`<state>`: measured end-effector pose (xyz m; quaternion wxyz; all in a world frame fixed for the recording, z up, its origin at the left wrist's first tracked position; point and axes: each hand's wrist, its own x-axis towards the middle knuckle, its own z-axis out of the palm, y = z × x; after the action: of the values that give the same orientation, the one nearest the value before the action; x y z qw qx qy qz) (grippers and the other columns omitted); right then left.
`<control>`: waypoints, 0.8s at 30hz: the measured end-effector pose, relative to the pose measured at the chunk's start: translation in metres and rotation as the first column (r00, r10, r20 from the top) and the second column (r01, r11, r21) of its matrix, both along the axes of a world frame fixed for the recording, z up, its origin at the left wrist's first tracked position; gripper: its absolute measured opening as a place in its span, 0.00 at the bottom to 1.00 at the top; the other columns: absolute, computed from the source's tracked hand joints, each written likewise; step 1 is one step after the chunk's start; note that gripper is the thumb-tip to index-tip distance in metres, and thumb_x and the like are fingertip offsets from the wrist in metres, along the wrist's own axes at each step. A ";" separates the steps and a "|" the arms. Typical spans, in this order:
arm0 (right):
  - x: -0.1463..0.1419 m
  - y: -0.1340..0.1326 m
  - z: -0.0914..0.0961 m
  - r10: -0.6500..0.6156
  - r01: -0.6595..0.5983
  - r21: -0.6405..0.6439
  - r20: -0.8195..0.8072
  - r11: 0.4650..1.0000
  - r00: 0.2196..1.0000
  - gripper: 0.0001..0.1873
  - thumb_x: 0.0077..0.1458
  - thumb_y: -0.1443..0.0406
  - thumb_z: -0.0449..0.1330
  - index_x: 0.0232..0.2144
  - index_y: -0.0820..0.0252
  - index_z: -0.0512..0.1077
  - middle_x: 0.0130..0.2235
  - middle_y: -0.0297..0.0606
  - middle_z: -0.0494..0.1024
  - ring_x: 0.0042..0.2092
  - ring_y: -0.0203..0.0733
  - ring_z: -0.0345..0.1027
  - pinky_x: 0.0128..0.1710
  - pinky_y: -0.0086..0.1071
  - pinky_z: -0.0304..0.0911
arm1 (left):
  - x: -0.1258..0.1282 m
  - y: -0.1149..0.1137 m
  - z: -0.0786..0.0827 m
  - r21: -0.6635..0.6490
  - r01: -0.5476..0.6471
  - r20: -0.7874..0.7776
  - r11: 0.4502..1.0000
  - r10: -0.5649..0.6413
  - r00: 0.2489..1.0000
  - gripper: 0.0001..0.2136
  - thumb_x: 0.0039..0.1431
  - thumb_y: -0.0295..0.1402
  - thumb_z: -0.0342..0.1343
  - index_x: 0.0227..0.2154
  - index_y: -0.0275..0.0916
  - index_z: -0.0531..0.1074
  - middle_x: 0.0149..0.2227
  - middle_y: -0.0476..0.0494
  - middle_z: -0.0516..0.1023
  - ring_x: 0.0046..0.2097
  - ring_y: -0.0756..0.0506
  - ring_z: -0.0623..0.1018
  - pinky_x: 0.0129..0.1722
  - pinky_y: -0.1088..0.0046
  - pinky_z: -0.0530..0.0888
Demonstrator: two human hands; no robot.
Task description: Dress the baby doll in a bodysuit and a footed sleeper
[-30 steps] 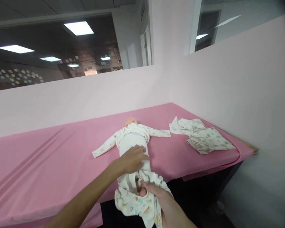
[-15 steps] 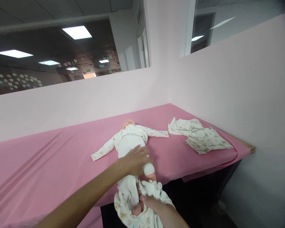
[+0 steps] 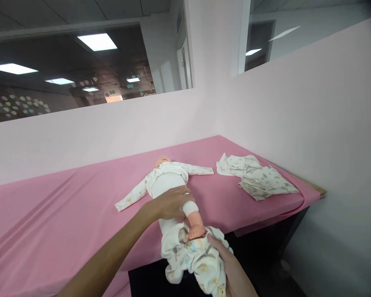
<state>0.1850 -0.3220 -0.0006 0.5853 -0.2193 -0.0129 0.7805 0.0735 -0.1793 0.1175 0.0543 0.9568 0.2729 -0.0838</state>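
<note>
A baby doll lies on its back on the pink-covered table, its head at the far end. It wears a white patterned top with both sleeves spread out and a white layer below. My left hand is wrapped round the doll's leg on the right, above the bare foot. In my right hand is a bunched pair of white patterned baby pants, gripped at its right side and hanging over the table's front edge. The doll's foot rests by the pants' upper edge. The doll's other leg runs down into the bunched cloth.
A crumpled pile of white printed baby clothes lies on the right of the table. Pale walls with windows rise behind and to the right. Under the front edge it is dark.
My left hand has closed round the doll's leg, and its bare foot now shows over the pants. My right hand has moved right and down, from inside the pants to their right side.
</note>
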 end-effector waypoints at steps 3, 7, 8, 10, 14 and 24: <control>0.003 -0.001 0.003 -0.019 0.018 0.005 0.051 1.000 0.999 0.19 0.45 0.56 0.68 0.39 0.61 0.77 0.34 0.39 0.80 0.41 0.48 0.75 0.43 0.37 0.67 | -0.002 0.002 -0.015 0.044 0.045 0.019 0.998 -0.045 0.999 0.14 0.50 0.31 0.59 0.42 0.42 0.73 0.46 0.43 0.70 0.49 0.42 0.70 0.46 0.69 0.68; 0.001 -0.004 0.005 -0.016 0.011 0.040 0.128 0.999 0.992 0.20 0.49 0.53 0.64 0.39 0.61 0.76 0.31 0.39 0.79 0.37 0.47 0.75 0.40 0.36 0.68 | -0.003 0.002 -0.033 0.186 0.096 0.017 0.978 -0.101 0.995 0.12 0.51 0.29 0.58 0.41 0.41 0.73 0.47 0.41 0.70 0.52 0.40 0.68 0.51 0.65 0.66; 0.000 -0.005 0.005 -0.014 0.008 0.048 0.138 0.999 0.990 0.20 0.50 0.52 0.64 0.39 0.61 0.76 0.30 0.39 0.79 0.37 0.47 0.75 0.40 0.36 0.68 | -0.002 0.001 -0.036 0.210 0.106 0.012 0.972 -0.111 0.994 0.12 0.51 0.29 0.57 0.41 0.42 0.73 0.48 0.41 0.70 0.52 0.40 0.67 0.51 0.65 0.66; -0.004 -0.004 0.008 -0.021 0.012 0.063 0.137 0.998 0.990 0.22 0.51 0.52 0.63 0.42 0.61 0.75 0.29 0.39 0.78 0.36 0.46 0.74 0.39 0.36 0.68 | -0.001 0.001 -0.040 0.233 0.116 0.011 0.966 -0.122 0.993 0.14 0.51 0.29 0.58 0.42 0.43 0.73 0.49 0.42 0.69 0.54 0.39 0.67 0.51 0.63 0.66; -0.012 0.000 0.019 -0.094 0.084 0.107 0.090 0.991 0.992 0.25 0.52 0.52 0.62 0.49 0.58 0.72 0.30 0.38 0.78 0.36 0.46 0.74 0.39 0.37 0.68 | 0.005 0.000 -0.039 0.195 0.082 0.017 0.977 -0.087 0.996 0.18 0.49 0.28 0.60 0.45 0.44 0.72 0.51 0.42 0.68 0.56 0.38 0.65 0.52 0.61 0.65; -0.017 0.004 0.033 -0.037 0.033 0.109 0.036 0.993 0.999 0.29 0.54 0.46 0.57 0.52 0.57 0.70 0.35 0.39 0.79 0.39 0.46 0.74 0.39 0.37 0.67 | -0.027 -0.085 -0.024 -0.123 -0.216 0.318 0.969 0.244 0.916 0.20 0.66 0.38 0.42 0.61 0.47 0.59 0.64 0.46 0.59 0.64 0.42 0.60 0.59 0.60 0.65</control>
<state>0.1680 -0.3178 0.0324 0.6096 -0.2021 -0.0627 0.7640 0.0461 -0.2642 0.0940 0.1494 0.9153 0.3667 0.0734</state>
